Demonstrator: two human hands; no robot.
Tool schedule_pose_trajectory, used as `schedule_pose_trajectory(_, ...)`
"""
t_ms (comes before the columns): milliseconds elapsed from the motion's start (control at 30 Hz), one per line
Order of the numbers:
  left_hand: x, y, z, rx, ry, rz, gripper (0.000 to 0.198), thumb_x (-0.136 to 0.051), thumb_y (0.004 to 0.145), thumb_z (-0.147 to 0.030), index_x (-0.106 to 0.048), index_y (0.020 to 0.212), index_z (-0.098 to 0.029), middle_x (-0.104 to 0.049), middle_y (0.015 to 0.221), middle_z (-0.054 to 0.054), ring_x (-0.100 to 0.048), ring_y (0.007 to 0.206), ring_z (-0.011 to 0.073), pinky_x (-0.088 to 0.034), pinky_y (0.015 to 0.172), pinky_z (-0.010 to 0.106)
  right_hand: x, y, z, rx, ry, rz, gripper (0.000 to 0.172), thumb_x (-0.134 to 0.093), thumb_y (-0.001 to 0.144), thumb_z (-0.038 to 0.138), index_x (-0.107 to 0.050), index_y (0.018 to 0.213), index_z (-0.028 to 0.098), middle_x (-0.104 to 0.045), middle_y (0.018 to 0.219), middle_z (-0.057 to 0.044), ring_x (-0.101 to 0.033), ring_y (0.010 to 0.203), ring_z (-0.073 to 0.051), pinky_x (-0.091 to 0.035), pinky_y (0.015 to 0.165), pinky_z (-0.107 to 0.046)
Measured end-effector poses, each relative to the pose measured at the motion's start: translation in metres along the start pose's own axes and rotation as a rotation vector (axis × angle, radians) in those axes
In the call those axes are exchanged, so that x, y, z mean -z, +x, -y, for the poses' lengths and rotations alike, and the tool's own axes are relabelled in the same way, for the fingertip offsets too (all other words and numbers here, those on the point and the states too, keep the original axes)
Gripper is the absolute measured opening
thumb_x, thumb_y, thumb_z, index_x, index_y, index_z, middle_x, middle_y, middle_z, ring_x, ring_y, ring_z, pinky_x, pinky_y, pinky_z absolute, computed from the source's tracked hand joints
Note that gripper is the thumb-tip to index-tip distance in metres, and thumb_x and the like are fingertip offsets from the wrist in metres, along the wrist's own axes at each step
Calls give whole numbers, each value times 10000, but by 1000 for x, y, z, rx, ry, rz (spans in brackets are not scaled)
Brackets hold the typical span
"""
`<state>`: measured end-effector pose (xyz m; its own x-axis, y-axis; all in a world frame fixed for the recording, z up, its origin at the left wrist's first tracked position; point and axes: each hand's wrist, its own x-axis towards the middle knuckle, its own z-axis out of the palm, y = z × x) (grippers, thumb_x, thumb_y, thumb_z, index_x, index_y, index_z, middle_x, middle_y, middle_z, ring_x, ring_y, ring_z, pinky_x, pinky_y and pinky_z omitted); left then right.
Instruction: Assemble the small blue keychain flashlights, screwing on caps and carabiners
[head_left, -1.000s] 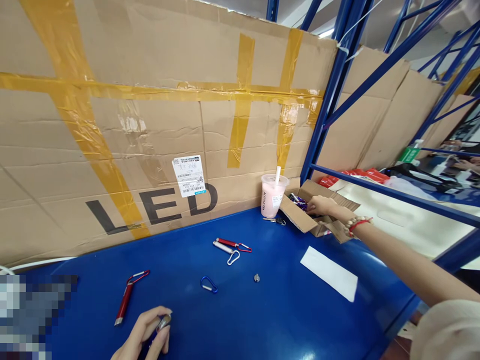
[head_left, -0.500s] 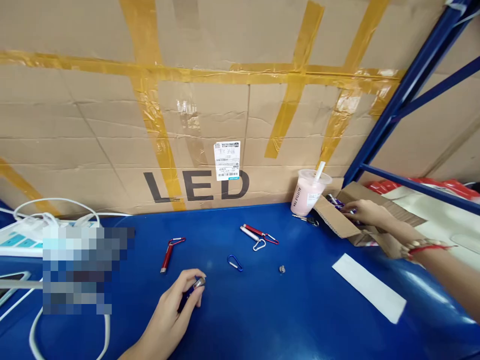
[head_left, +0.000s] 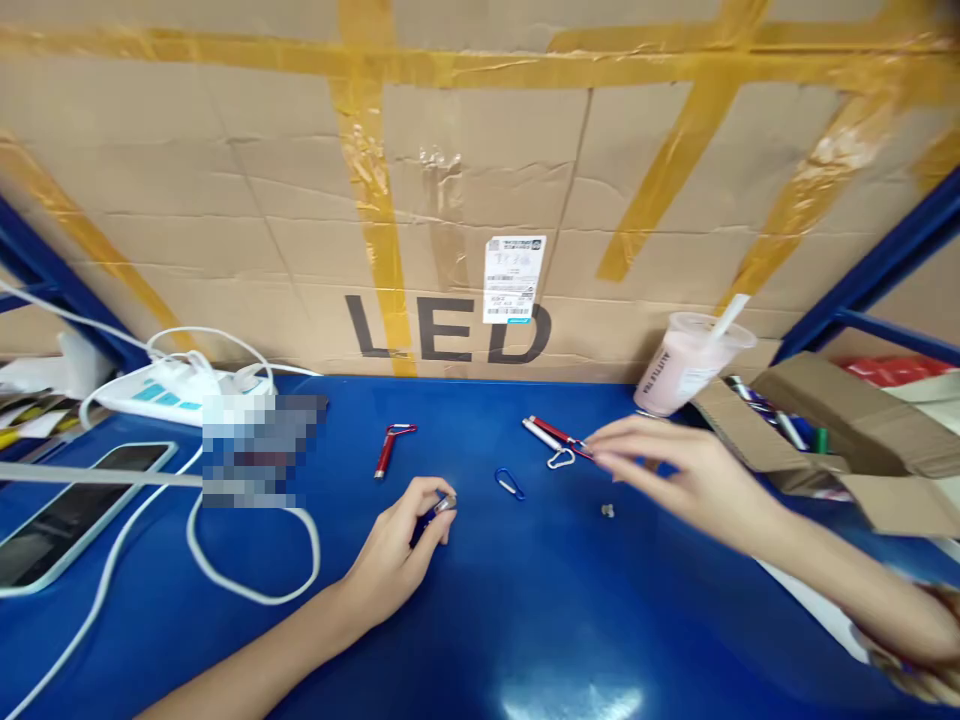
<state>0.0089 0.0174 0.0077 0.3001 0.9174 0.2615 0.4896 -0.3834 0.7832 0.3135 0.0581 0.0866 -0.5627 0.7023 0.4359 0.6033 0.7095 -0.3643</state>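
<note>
My left hand (head_left: 409, 540) pinches a small dark blue penlight with a silver end (head_left: 445, 503), mostly hidden by the fingers. My right hand (head_left: 690, 475), slightly blurred, hovers with thumb and fingertips drawn together over the clip end of a red penlight (head_left: 551, 431); whatever it holds does not show. Beside that lies a white penlight (head_left: 541, 432) with a silver heart-shaped carabiner (head_left: 560, 459). A loose blue carabiner (head_left: 510, 485) lies between my hands. A small silver metal piece (head_left: 607, 511) is below my right fingers. Another red penlight (head_left: 384, 455) lies beyond my left hand.
An open cardboard box (head_left: 757, 430) holding several penlights stands at right, near a pink drink cup (head_left: 686, 365). White paper lies under my right forearm. At left are a phone (head_left: 82, 515), white cables and a power strip (head_left: 150, 392). A large carton stands behind.
My right hand has come out of the cardboard box and moved left over the table, near the penlights. My left hand keeps its pinch. The camera view has shifted.
</note>
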Motion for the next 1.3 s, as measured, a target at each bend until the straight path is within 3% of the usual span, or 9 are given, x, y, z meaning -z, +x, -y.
schedule_pose_trajectory(133, 2, -2, -2, -10, -19, 2, 83, -361, 954, -248, -391, 1026, -220, -508, 667, -65, -509, 619, 97, -380, 651, 201, -50, 0, 21, 112, 31, 243, 302, -423, 972, 368, -697, 960, 243, -617, 916, -11, -613, 724, -70, -451, 627, -159)
schedule_pose_trajectory(233, 2, -4, -4, -2, -41, 16, 79, -367, 951, -240, -386, 1026, -218, -504, 665, -66, -506, 623, 101, -376, 651, 208, -67, -4, 22, 99, 18, 306, 419, -341, 986, 447, -701, 925, 241, -626, 892, -1, -626, 726, -70, -447, 615, -157)
schedule_pose_trajectory(567, -2, -13, -10, -61, -130, 73, 86, -354, 959, -242, -377, 1037, -213, -487, 684, -51, -489, 616, 109, -378, 658, 231, -36, -26, -18, -76, -315, 200, 588, -310, 875, 705, -674, 1028, 271, -595, 1074, -21, -585, 512, -89, -414, 372, -221)
schedule_pose_trajectory(733, -4, -15, -11, -47, -121, 95, 91, -355, 960, -253, -382, 1037, -213, -487, 681, -50, -490, 610, 112, -372, 644, 232, -45, -42, -32, -129, -178, 222, 559, -283, 939, 608, -702, 857, 246, -641, 929, -24, -647, 772, -148, -529, 599, -229)
schedule_pose_trajectory(867, -3, -14, -12, -35, -114, 76, 85, -355, 958, -248, -383, 1032, -215, -494, 667, -54, -489, 614, 111, -375, 652, 225, -48, -43, -32, -135, -64, 175, 521, -354, 930, 590, -693, 818, 210, -647, 869, -40, -637, 744, -140, -530, 643, -225)
schedule_pose_trajectory(967, -3, -14, -12, -37, -109, 76, 72, -365, 958, -250, -389, 1019, -220, -493, 658, -58, -488, 607, 106, -374, 638, 211, -37, -39, -38, -152, -66, 104, 514, -397, 905, 609, -694, 832, 197, -654, 839, -47, -628, 685, -135, -519, 602, -222)
schedule_pose_trajectory(1100, -7, -16, -9, -46, -97, 65, 96, -353, 963, -252, -386, 1050, -228, -502, 674, -53, -502, 607, 104, -384, 631, 204, 4, -39, -56, -296, -209, -133, 457, -506, 844, 604, -689, 822, 186, -663, 824, -49, -618, 661, -147, -502, 581, -229)
schedule_pose_trajectory(1233, -10, -16, -6, -42, -77, 50, 120, -348, 966, -285, -400, 1059, -230, -510, 663, -45, -501, 596, 114, -392, 618, 209, 54, -54, -84, -525, -404, -376, 321, -543, 871, 415, -642, 994, 135, -657, 907, -111, -624, 744, -184, -480, 664, -259)
schedule_pose_trajectory(1300, -11, -17, -9, -23, -77, 37, 129, -352, 964, -305, -411, 1054, -234, -503, 646, -48, -497, 597, 119, -388, 610, 207, 70, -67, -100, -626, -468, -399, 254, -554, 863, 334, -635, 994, 132, -662, 895, -109, -627, 762, -192, -460, 699, -270)
